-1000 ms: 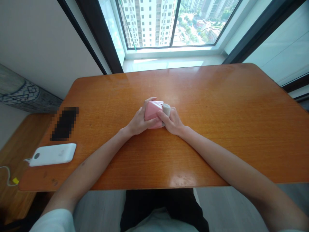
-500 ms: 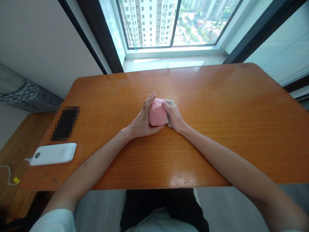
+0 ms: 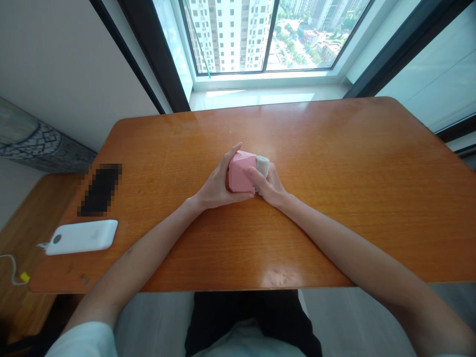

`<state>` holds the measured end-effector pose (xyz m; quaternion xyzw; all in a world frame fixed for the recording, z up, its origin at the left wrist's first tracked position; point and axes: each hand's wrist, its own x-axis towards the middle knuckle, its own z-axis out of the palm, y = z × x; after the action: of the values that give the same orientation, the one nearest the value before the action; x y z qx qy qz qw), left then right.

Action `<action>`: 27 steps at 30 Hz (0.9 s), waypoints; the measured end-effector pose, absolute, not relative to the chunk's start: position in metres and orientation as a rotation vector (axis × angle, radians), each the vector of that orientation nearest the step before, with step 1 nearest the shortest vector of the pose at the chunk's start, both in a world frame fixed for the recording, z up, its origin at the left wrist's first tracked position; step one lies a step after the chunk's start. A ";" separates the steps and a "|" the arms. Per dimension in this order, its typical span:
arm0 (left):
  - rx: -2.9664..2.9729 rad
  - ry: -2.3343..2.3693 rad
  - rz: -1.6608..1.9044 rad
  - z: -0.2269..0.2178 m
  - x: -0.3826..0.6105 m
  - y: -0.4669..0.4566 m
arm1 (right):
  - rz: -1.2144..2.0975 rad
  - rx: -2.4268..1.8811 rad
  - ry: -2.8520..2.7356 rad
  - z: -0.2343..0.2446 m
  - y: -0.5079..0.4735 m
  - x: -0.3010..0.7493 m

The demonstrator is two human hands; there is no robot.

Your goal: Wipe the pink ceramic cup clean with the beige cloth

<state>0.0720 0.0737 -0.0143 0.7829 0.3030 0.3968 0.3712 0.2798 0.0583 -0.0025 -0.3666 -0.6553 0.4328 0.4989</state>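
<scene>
The left hand (image 3: 214, 189) spreads thumb and fingers around a pink faceted block (image 3: 240, 173), no clear long axis, both hands touching! Left of the right fingers it sits, right hand (image 3: 274, 187) pinching grey-white cloth (image 3: 263, 165) against it.

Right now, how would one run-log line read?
left hand: cupped around pink object | right hand: thumb on pink object, gripping pale grey item | white device: on table, left end
</scene>
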 end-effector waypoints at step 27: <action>2.096 0.780 1.047 -0.020 0.075 0.075 | 1.344 -0.959 -1.195 -0.015 0.070 0.277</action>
<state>0.0748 0.0754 -0.0196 0.8014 0.2982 0.4001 0.3298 0.2774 0.0698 -0.0155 -0.4006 -0.4995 0.5616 0.5241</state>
